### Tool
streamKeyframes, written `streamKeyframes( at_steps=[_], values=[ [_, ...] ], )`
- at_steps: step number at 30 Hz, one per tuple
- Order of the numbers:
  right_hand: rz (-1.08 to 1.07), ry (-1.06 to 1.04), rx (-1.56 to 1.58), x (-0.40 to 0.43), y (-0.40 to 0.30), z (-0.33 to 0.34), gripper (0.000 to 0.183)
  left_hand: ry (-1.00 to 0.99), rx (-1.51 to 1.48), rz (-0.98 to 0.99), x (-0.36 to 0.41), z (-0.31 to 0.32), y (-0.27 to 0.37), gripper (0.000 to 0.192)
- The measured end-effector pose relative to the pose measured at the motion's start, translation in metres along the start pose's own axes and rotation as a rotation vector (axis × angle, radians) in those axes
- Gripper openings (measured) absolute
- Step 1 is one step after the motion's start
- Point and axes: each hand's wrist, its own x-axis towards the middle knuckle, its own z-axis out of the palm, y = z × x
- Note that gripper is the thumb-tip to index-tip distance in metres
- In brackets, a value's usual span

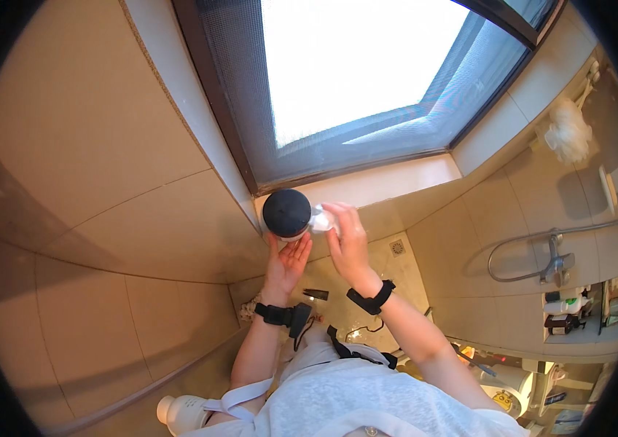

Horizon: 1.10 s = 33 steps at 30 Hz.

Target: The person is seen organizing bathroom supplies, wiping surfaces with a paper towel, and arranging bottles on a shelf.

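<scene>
A round container with a black lid [286,213] stands over the left end of the window sill [385,188]. My left hand [287,267] is palm up, fingers spread, at the container's lower edge; whether it bears the container's weight I cannot tell. Pinched between the thumb and fingers of my right hand [349,240] is a crumpled white tissue or cloth [322,219], close to the container's right side. Black straps circle both wrists. A white bottle [183,412] hangs or rests by my left upper arm, near a white strap.
Ahead is a screened window [342,153] in a dark frame. Tiled walls flank me. On the right are a mesh bath sponge [568,131], a shower mixer [555,262] with hose, and a niche with bottles [563,306]. A floor drain [397,248] and a dark object [315,294] lie below.
</scene>
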Motion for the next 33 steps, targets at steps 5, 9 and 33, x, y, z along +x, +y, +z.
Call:
streamKeyframes(
  at_steps=[5,9,33],
  values=[
    [-0.438,-0.283,-0.189,0.018,-0.013,0.039,0.056,-0.206,0.082,0.104,-0.001,-0.017,-0.012,0.05],
    [-0.515,-0.452,-0.222,0.034,-0.004,0.047,0.048,-0.378,-0.017,-0.02,-0.019,0.022,-0.008,0.052],
    [-0.473,-0.383,-0.288,0.032,0.021,0.024,0.06,-0.141,-0.031,0.116,-0.003,0.062,-0.007,0.092]
  ],
)
